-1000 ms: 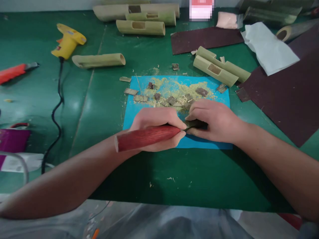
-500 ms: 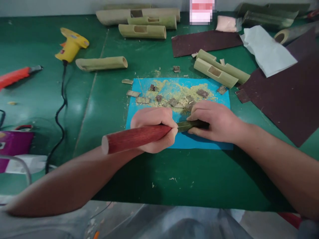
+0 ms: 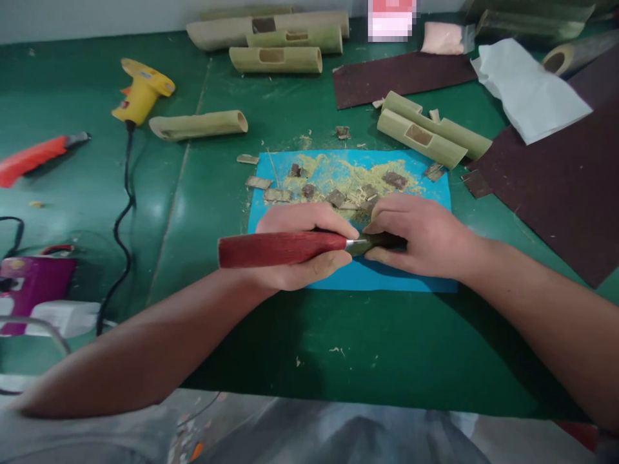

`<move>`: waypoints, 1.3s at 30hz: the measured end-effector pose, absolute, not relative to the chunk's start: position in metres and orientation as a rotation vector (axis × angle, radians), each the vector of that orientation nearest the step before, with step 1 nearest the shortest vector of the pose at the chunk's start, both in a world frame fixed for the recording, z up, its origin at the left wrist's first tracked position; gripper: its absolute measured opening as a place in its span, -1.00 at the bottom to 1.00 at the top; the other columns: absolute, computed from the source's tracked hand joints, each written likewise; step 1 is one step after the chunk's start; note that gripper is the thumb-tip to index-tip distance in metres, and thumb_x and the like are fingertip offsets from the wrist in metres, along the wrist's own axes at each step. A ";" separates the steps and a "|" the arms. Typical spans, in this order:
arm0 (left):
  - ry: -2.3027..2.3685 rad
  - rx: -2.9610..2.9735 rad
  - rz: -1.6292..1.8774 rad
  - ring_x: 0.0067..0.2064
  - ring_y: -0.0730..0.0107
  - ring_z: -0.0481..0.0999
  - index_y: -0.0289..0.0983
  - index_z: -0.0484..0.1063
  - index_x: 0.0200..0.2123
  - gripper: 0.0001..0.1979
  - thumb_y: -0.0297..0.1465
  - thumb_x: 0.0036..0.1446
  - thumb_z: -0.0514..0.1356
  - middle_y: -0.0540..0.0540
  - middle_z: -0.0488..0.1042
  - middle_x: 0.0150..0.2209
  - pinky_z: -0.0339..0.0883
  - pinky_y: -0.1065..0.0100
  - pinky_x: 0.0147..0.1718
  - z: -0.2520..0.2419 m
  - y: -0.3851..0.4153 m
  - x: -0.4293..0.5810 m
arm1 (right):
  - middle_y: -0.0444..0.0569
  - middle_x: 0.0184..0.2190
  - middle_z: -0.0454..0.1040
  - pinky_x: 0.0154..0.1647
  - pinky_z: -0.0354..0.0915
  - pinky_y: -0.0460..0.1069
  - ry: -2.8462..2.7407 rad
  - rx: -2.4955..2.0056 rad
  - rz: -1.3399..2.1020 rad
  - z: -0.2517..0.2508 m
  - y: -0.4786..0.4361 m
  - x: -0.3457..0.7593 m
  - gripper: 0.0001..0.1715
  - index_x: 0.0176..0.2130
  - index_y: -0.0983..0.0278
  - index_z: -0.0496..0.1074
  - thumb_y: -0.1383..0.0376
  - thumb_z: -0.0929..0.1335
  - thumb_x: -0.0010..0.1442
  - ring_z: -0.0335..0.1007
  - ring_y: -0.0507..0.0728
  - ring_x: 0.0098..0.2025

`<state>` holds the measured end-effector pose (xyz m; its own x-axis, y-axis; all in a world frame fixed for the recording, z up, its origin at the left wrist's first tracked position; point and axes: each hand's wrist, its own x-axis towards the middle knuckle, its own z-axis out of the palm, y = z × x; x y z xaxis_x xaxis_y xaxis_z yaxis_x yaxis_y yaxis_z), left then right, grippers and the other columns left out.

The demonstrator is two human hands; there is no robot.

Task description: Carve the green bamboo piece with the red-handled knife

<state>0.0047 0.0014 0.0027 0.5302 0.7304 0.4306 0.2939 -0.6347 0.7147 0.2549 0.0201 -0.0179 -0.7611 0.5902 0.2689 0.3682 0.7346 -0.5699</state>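
**Red tool [image 3: 280, 250] at a green piece [image 3: 368, 243]**

Left hand [image 3: 309, 216] has the tool by its handle, metal end right up at the green piece. Right hand [image 3: 425, 229] pinches the piece over the blue mat [image 3: 338, 281]. Sawdust [image 3: 358, 173] and chips [image 3: 336, 198] litter the mat just past both hands. Glue gun [image 3: 145, 93]'s way off left on the bench [image 3: 338, 335].

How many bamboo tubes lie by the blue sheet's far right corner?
2: a front bamboo tube with a rectangular opening, and a notched rear bamboo tube, partly hidden behind it.
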 end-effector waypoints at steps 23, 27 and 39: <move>0.899 2.089 1.137 -0.60 0.48 0.29 -0.14 0.42 -0.50 -0.77 -0.30 0.20 0.29 0.03 0.38 -0.60 0.16 0.31 -0.60 0.010 -0.008 0.018 | 0.03 -0.28 0.47 -0.20 0.24 0.06 -2.499 -0.712 0.702 -0.018 0.020 0.255 -0.77 -0.25 0.26 0.47 0.14 0.38 0.35 0.37 0.19 -0.20; 0.930 2.072 1.224 -0.58 0.48 0.34 -0.16 0.45 -0.48 -0.81 -0.38 0.19 0.29 0.03 0.39 -0.59 0.20 0.31 -0.56 0.005 -0.010 0.015 | 0.03 -0.27 0.48 -0.21 0.23 0.05 -2.494 -0.719 0.728 -0.017 0.020 0.256 -0.78 -0.26 0.24 0.47 0.15 0.38 0.35 0.37 0.18 -0.19; 0.954 2.213 0.908 -0.41 0.36 0.61 -0.10 0.59 -0.29 -0.89 -0.23 0.20 0.31 0.02 0.67 -0.37 0.46 0.32 -0.42 0.011 -0.004 0.011 | 0.01 -0.31 0.45 -0.23 0.20 0.04 -2.495 -0.725 0.710 -0.018 0.021 0.255 -0.77 -0.27 0.26 0.48 0.15 0.37 0.33 0.35 0.17 -0.23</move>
